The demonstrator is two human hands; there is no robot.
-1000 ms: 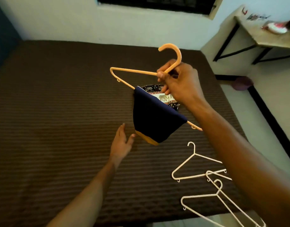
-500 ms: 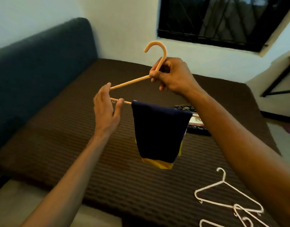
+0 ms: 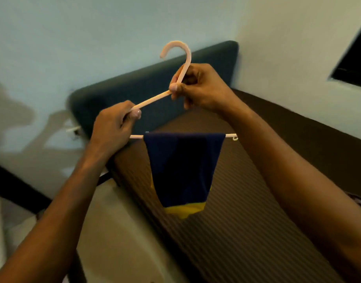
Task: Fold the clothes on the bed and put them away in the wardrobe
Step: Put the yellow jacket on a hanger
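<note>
fingers (image 3: 176,86) of the right hand (image 3: 200,87) curl tight round the neck of the peach plastic hanger (image 3: 153,100), just under its hook, thumb pressed against the stem; the hook curves up towards twelve o'clock above the knuckles. fingers of the left hand (image 3: 112,127) are curled as well, pinching the hanger's sloping left arm near its lower corner, with one fingertip showing pale at the nail. both hands hold the hanger up in the air in front of the person, at the middle of the view, well above the bed (image 3: 246,231). over the hanger's bottom bar hangs the folded dark blue garment (image 3: 183,166), draped so its two halves fall straight down towards six o'clock, with a yellow band along its lowest edge. the bar pokes out bare on either side of the cloth, and a small notch hook shows at its right end, at about three o'clock from the garment. below and to the right, from four to six o'clock, lies the brown ribbed bed cover. behind the hands, from nine to one o'clock, stands a dark grey-green padded headboard (image 3: 118,92) against the pale wall (image 3: 73,37). a dark window (image 3: 355,66) shows at the edge near two o'clock, and pale floor (image 3: 118,231) lies at seven o'clock.
</note>
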